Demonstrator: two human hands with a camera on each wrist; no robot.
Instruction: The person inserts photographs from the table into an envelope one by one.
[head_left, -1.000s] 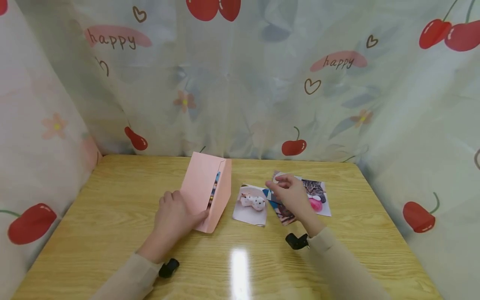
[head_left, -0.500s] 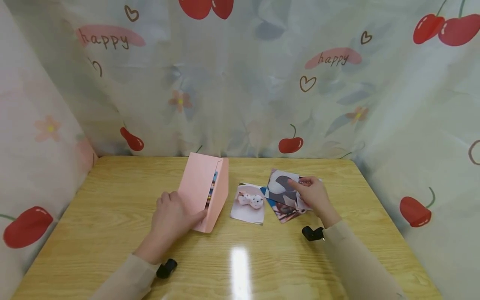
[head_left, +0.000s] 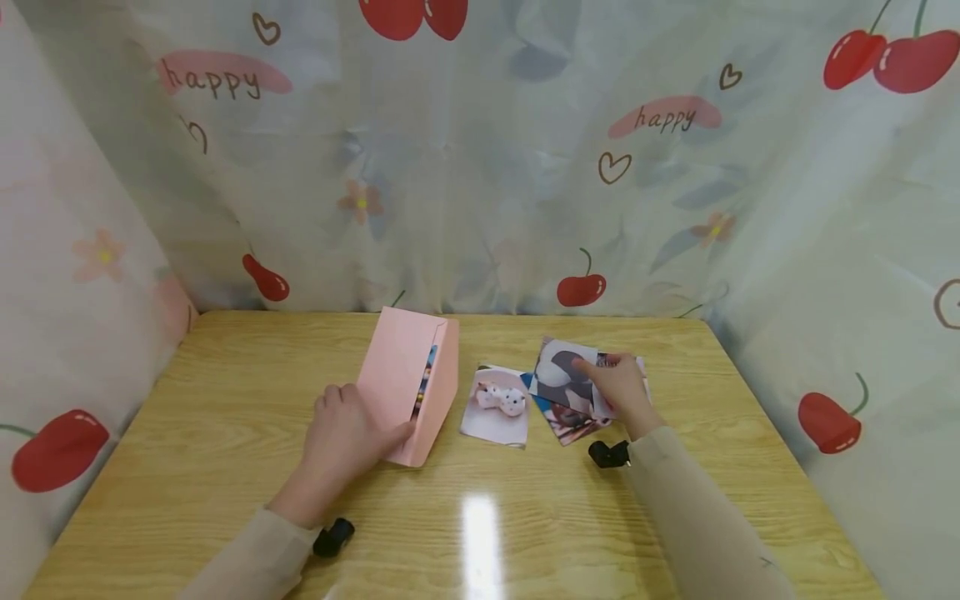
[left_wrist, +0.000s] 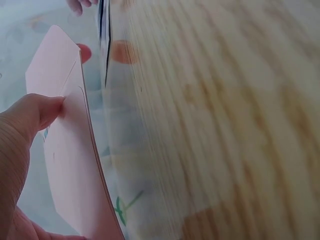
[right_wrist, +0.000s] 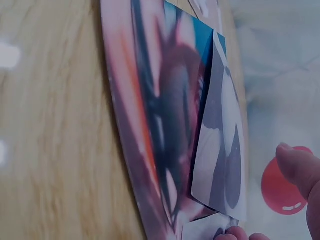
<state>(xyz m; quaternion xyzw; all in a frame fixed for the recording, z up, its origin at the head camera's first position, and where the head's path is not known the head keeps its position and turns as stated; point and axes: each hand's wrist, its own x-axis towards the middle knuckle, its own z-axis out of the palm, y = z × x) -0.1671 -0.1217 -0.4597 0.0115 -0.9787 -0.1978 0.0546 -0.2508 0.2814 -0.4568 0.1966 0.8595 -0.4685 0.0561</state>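
Observation:
A pink envelope (head_left: 397, 375) stands tilted on its edge on the table, its slit showing colourful contents inside. My left hand (head_left: 351, 429) grips it from the near left, the thumb (left_wrist: 47, 107) pressed at the opening. Over on the right, my right hand (head_left: 624, 387) is on a small pile of photos. A grey-and-white photo (head_left: 562, 371) lies across a colourful photo (head_left: 573, 423). Beneath the right hand is a cat photo, mostly hidden. In the right wrist view the thumb (right_wrist: 295, 162) stands apart from the fingertips, which reach the edge of the lower photo (right_wrist: 200, 227).
Between the envelope and the pile lies a photo of a spotted white bow (head_left: 495, 406). The wooden table (head_left: 420, 533) ends at a curtain (head_left: 450, 208) printed with cherries, which also hangs at both sides.
My right hand has moved right, from over the grey-and-white photo to the cat photo, uncovering the former. The left hand and the envelope have stayed in place.

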